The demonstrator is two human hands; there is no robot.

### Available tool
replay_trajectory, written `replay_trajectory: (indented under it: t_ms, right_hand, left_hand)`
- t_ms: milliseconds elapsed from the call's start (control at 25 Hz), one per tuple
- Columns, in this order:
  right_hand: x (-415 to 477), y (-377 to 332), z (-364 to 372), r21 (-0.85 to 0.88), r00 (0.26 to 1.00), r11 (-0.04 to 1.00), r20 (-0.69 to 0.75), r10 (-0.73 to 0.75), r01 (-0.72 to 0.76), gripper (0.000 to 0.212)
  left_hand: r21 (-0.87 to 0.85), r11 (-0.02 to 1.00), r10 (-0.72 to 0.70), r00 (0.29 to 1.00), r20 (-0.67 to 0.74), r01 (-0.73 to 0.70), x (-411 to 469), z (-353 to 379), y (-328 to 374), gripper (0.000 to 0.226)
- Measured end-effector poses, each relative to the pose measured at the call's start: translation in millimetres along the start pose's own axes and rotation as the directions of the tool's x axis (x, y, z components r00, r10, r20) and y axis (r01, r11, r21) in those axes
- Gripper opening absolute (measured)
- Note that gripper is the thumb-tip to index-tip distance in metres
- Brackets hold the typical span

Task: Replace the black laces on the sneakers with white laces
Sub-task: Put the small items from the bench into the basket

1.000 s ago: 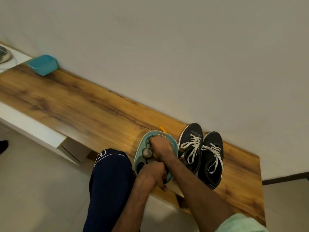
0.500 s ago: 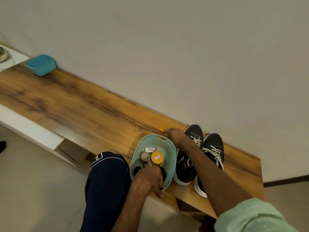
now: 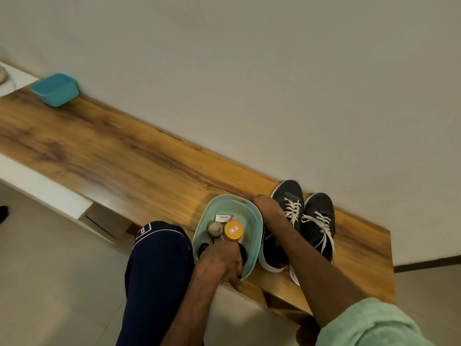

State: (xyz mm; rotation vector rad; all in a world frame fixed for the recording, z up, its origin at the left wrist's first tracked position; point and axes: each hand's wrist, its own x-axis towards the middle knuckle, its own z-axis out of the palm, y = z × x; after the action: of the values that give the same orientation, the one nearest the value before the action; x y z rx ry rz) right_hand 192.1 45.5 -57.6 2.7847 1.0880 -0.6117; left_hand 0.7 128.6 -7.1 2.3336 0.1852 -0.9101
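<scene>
Two black sneakers stand side by side on the wooden bench [image 3: 149, 171], toes to the wall, both threaded with white laces: the left sneaker [image 3: 287, 193] and the right sneaker [image 3: 320, 211]. A teal basket [image 3: 252, 211] sits just left of them. My left hand [image 3: 219, 260] grips the basket's near rim, fingers curled over it above something black inside. My right hand [image 3: 268, 207] rests knuckles up between the basket's far right rim and the left sneaker. Its fingertips are hidden.
Inside the basket lie a small white box [image 3: 224, 217], a round grey-capped jar [image 3: 215, 228] and an orange-lidded jar [image 3: 233, 230]. A blue tub [image 3: 56, 89] stands at the bench's far left end. My knee in dark trousers [image 3: 159, 258] is against the bench front.
My right hand has come out of the basket and moved to its far right rim beside the left sneaker, uncovering the basket's contents. My left hand stays on the near rim.
</scene>
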Motion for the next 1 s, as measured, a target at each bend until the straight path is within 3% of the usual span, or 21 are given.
replay_trajectory:
  t_ms: [160, 280, 400, 480, 560, 720, 1000]
  right_hand:
    - [-10, -2, -6, 0.032, 0.997, 0.998, -0.055, 0.055, -0.053, 0.022]
    - [-23, 5, -30, 0.257, 0.956, 0.956, -0.216, 0.200, -0.142, 0.026]
    - [-56, 4, -65, 0.441, 0.872, 0.895, -0.463, 0.159, 0.071, 0.019]
    - [-82, -4, -78, 0.347, 0.888, 0.912, -0.458, -0.037, 0.217, 0.016]
    - [-91, -15, -76, 0.149, 0.947, 0.963, -0.267, -0.181, 0.226, 0.020]
    - [-83, -33, -60, -0.133, 0.976, 0.970, -0.047, -0.213, 0.205, 0.029]
    - [-68, -49, -45, -0.393, 0.979, 0.906, -0.053, -0.197, 0.160, 0.029]
  left_hand:
    - [0.002, 1.000, 0.001, 1.000, 0.003, -0.001, 1, 1, 0, 0.033]
    - [0.004, 1.000, -0.007, 1.000, 0.004, 0.007, 2, 0, -1, 0.034]
    - [0.004, 1.000, -0.012, 1.000, 0.007, 0.012, 4, -4, 0, 0.035]
    - [0.013, 1.000, -0.016, 1.000, 0.006, 0.016, 4, -6, 1, 0.035]
    - [0.024, 0.999, -0.021, 1.000, 0.015, 0.021, 3, -6, 3, 0.037]
    - [0.029, 0.999, -0.019, 1.000, 0.020, 0.019, 1, -6, 3, 0.038]
    - [0.037, 0.999, -0.010, 1.000, -0.005, 0.010, 1, -7, -1, 0.035]
